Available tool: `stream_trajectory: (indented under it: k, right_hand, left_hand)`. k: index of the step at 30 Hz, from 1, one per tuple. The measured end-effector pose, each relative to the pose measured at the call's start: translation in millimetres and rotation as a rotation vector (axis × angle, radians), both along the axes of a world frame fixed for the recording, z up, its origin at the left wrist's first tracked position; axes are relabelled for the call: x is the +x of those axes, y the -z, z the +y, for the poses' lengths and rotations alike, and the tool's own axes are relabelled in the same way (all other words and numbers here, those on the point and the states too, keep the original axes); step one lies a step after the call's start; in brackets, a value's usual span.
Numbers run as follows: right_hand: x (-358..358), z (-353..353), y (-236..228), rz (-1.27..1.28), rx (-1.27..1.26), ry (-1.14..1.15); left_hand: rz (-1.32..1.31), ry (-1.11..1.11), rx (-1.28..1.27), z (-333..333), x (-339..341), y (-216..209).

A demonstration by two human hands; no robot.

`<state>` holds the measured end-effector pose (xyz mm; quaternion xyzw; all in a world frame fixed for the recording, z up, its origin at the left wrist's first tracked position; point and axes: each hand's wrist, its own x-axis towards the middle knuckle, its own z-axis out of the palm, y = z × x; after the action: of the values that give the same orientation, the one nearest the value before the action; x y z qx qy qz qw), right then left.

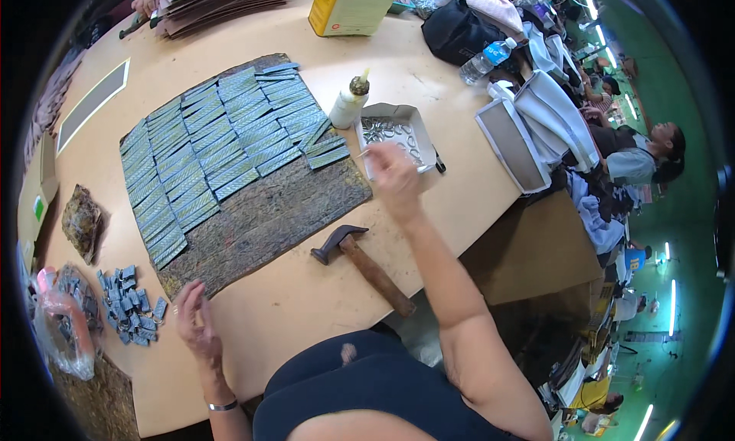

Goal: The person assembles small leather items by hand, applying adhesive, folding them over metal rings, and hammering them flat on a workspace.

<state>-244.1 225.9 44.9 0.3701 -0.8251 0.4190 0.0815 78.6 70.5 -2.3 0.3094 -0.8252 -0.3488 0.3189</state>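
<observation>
Two bare hands work over a pale surface (448, 204), seen from above. The right hand (389, 173) reaches over the near edge of a shallow white tray (416, 118) of loose metal rings (381, 129). Its grip is drawn nearly together, thumb to fingertips; whether a ring is pinched there, I cannot tell. The left hand (199, 318) is just beside the near left corner of a dark, rough board (283, 211) — its grip is loose, the fingers half curled, with nothing seen in it.

Blue-grey strips (222, 135) lie in close rows across most of the board, leaving its near side bare. A white bottle (348, 108) stands upright between the strips and the tray. Nearer the person, a hammer (377, 275) with a wooden handle lies on the surface. To the left sits a heap of small blue-grey tabs (132, 307), near a clear plastic bag (70, 318). At the far edge — a yellow-and-white container (344, 8).
</observation>
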Motion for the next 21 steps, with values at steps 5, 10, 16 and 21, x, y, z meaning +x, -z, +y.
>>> stream_trajectory:
  k: [5, 10, 16, 21]
  right_hand:
    - [122, -28, -9, -0.536, -0.038, -0.495]
    - [143, -28, 3, -0.750, -0.148, -0.485]
    - [133, -14, -24, -0.206, -0.226, -0.531]
    - [148, 33, -139, 0.321, -1.224, -0.884]
  left_hand:
    - [0.293, 0.233, 0.867, 39, -59, -14]
    - [0.417, 0.199, 0.793, 50, -70, -1]
    - [0.446, 0.189, 0.844, 49, -68, 2]
    - [0.351, 0.165, 0.739, 41, -59, 29]
